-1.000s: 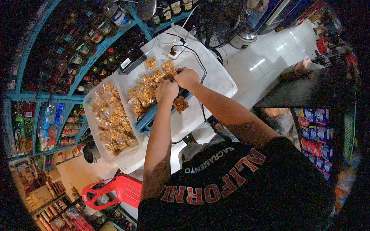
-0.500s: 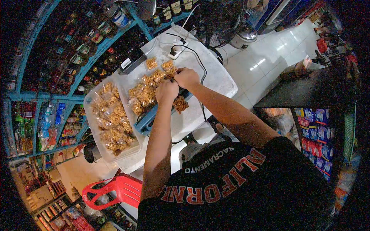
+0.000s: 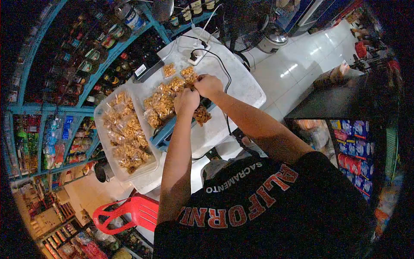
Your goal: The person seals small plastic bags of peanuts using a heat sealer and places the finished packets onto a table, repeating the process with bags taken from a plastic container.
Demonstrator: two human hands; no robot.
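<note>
My left hand (image 3: pixel 186 102) and my right hand (image 3: pixel 209 86) are close together above a blue bar-shaped device (image 3: pixel 164 134), which looks like a bag sealer. Both have their fingers closed, pinching what appears to be the top edge of a clear plastic snack bag (image 3: pixel 202 115). That bag's darker brown contents show on the near side, below my hands. My fingers hide the edge itself. Beyond the device lies a pile of bagged golden snacks (image 3: pixel 164 101). More such bags fill a translucent plastic tub (image 3: pixel 154 163) to the left.
The white table (image 3: pixel 248 93) carries a power strip (image 3: pixel 199 56) with a black cord, and a dark box with a label (image 3: pixel 147 69). A red plastic chair (image 3: pixel 144 211) stands at the near left. Blue shelves of bottles (image 3: pixel 92 103) line the left; a fan (image 3: pixel 248 30) is behind.
Both hands stay almost in the same place, still pinched over the device. The camera view has shifted very slightly; nothing else visibly moves.
</note>
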